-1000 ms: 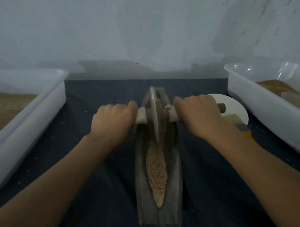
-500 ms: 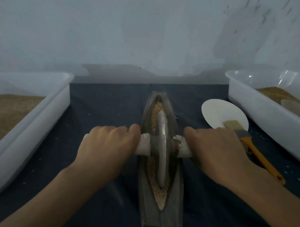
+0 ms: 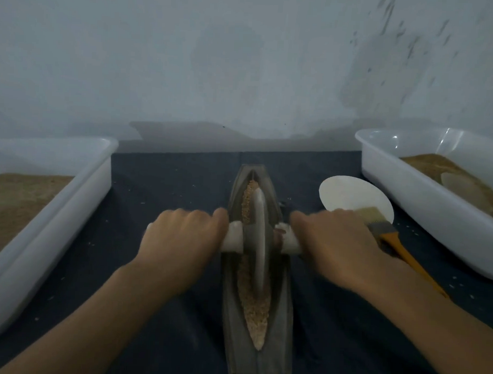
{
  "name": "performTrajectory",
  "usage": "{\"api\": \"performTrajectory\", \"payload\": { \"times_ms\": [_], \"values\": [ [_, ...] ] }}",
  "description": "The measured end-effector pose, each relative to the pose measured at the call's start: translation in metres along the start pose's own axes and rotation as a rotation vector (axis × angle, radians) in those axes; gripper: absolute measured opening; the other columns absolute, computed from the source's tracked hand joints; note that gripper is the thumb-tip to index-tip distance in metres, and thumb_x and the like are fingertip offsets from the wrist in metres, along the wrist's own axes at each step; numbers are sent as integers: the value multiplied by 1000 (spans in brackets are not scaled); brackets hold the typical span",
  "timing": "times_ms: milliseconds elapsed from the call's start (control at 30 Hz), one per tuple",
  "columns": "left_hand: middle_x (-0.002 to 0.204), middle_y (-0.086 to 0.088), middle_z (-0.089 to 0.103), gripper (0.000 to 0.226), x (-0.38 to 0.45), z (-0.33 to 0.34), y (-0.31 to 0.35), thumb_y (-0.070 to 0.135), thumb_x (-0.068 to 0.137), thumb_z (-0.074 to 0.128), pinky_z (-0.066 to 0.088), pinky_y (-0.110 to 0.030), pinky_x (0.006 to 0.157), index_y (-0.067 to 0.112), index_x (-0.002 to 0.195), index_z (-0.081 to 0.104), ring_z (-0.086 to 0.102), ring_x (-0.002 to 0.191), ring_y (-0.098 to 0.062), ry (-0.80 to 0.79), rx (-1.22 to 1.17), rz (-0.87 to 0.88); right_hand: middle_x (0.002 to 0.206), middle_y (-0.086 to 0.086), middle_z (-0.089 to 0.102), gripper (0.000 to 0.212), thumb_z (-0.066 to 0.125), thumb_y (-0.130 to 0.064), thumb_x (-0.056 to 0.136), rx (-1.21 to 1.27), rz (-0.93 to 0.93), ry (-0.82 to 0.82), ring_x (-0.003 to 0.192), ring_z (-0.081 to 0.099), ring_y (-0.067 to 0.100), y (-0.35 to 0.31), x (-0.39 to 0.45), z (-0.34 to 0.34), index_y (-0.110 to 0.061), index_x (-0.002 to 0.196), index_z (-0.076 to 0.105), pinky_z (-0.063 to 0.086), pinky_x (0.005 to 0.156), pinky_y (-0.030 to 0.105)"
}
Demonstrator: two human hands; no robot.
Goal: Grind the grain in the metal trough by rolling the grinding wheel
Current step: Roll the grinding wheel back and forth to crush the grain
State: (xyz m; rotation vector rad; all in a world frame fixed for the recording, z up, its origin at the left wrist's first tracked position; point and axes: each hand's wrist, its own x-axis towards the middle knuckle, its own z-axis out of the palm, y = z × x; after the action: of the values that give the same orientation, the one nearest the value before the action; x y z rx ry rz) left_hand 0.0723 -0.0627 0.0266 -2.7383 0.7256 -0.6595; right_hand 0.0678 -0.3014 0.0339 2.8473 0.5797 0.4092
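Head view, my left hand (image 3: pixel 182 237) fingers curled around the left handle, my right hand (image 3: pixel 332 245) gripping the right handle, wheel (image 3: pixel 259 240) upright mid-trough (image 3: pixel 257 352), grain (image 3: pixel 253 304) along the groove, brush (image 3: pixel 389 233) and white disc (image 3: pixel 348 194) beside, tubs either side.

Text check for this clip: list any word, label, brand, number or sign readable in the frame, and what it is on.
None readable: no print shows anywhere in this head view.
Metal trough, grinding wheel: bare, no marking visible.
Left tub, right tub: plain white walls, no label.
White disc, brush: no text seen.
Left hand and right hand are motion-blurred and cover the handles.
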Motion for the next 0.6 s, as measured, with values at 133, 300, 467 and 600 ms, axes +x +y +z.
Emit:
{"api": "performTrajectory", "payload": {
  "times_ms": [133,300,467,600],
  "values": [
    [49,5,38,60,-19,-12,2,15,31,88,9,-19,45,19,69,42,25,38,-12,-12,-59,41,74,-6,56,44,66,-27,77,-3,1,-37,63,57,20,-8,-20,-6,-26,82,22,22,49,30],
    [53,0,50,40,17,13,-6,9,56,80,21,-26,43,15,72,44,42,37,-22,23,45,-40,81,-1,62,25,62,-21,81,-73,75,50,70,61,27,-1,19,5,-22,88,38,27,55,32],
    [67,3,54,33,43,32,-17,18,78,66,27,-30,48,20,81,34,46,50,-20,56,78,-116,84,4,64,25,63,-19,81,-106,72,93,72,61,29,11,58,14,-20,88,39,27,55,34],
    [59,8,39,47,21,21,-12,21,71,74,25,-28,45,23,79,28,35,45,-15,59,10,-37,85,1,63,24,62,-22,83,-61,22,50,70,60,25,3,27,5,-20,95,41,32,57,34]
  ]
}}
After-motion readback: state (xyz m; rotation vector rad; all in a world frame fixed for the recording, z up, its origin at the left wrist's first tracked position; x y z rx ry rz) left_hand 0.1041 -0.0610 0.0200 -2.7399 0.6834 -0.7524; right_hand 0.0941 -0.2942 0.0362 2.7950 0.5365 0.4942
